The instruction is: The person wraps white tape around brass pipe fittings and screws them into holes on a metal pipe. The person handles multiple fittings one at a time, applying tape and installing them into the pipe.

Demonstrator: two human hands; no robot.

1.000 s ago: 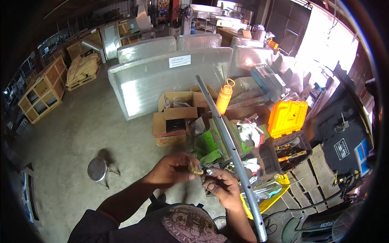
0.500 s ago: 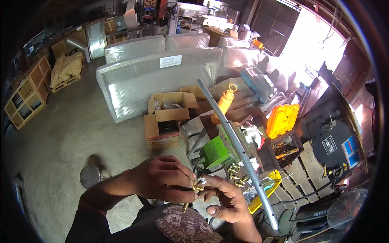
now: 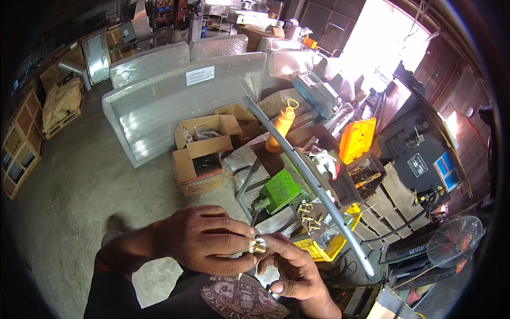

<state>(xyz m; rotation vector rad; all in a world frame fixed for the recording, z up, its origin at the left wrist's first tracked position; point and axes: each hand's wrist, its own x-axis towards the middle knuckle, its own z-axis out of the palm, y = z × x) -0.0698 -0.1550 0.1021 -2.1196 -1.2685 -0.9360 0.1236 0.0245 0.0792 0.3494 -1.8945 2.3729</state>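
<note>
My left hand point(image 3: 212, 239) is closed, its fingers pinching a small brass fitting point(image 3: 259, 248) in front of my shirt. Part of the fitting is hidden behind those fingers, and a bit of white shows at its upper edge. Close on the right, my right hand point(image 3: 297, 263) has its index fingertip against the fitting, while its thumb stretches apart below. Several loose brass fittings point(image 3: 307, 210) lie on the bench just beyond. A long silver metal tube point(image 3: 313, 189) with small holes slants across the bench.
Beside the bench are a green metal part point(image 3: 284, 191), an orange bottle point(image 3: 281, 126) and a yellow basket point(image 3: 332, 247). An orange-lidded toolbox point(image 3: 357, 141) stands to the right, near a fan point(image 3: 454, 242). Cardboard boxes point(image 3: 197, 173) and wrapped panels point(image 3: 175, 106) occupy the floor ahead.
My view has shifted, so the surroundings sit farther left and the bench slightly higher. The brass fitting has turned between my fingers; both hands stay close together around it.
</note>
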